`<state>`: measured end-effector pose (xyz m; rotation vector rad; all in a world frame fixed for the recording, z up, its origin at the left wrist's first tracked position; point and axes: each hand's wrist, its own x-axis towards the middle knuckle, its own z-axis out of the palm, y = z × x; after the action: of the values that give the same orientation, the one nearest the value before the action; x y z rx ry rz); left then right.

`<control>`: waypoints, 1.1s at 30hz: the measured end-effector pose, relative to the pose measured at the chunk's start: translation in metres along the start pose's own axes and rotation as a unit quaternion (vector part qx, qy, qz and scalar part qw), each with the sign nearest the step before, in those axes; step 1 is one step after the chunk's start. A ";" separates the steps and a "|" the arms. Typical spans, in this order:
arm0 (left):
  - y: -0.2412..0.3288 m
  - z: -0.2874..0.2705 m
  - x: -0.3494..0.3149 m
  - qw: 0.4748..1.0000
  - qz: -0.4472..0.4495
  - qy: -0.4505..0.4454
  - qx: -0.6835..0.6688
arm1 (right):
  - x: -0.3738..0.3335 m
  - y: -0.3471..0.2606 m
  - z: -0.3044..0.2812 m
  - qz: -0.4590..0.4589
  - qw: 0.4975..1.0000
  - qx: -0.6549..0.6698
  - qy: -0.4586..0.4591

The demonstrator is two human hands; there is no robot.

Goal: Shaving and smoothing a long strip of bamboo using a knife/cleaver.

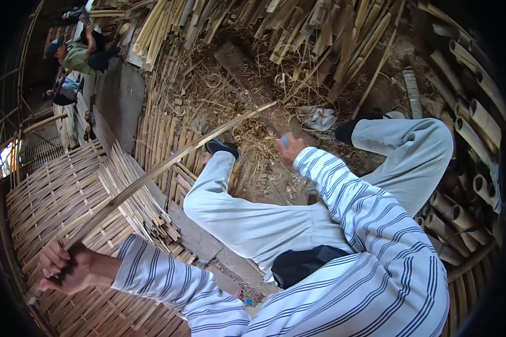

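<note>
While the L hand [67,267] is clenched round a bamboo strip [177,158] toward its near end, the head view shows the R hand [292,149] curled on a small blue-grey item [285,140]; can't tell what it is. Strip runs diagonally from L hand to a tip above the shavings [246,135], apart from R hand. Poss. trouble: w/ only one hand on it, strip might twist or swing if that grip loosens; may also splinter, b/c it's thin. Looks long, narrow, pale toward tip, darker near L hand.
</note>
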<state>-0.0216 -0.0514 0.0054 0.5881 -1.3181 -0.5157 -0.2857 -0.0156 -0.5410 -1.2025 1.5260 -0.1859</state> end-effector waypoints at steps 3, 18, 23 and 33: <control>-0.032 0.016 0.000 0.993 -0.048 -0.043 -0.102 | 0.036 0.078 -0.001 0.024 0.995 -0.090 0.047; -0.042 0.058 0.024 0.984 -0.103 -0.077 -0.123 | -0.088 -0.085 -0.089 -0.103 0.976 0.107 0.157; -0.048 0.073 0.026 0.988 -0.143 -0.061 0.014 | -0.091 -0.062 -0.113 -0.121 0.950 0.213 0.196; -0.057 0.069 0.013 0.978 -0.120 -0.138 0.099 | -0.134 -0.035 -0.150 -0.010 0.886 0.394 0.243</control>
<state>-0.0880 -0.1099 -0.0131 0.8727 -1.5829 -0.6864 -0.4061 -0.0025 -0.3772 -0.5200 1.6015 -1.0807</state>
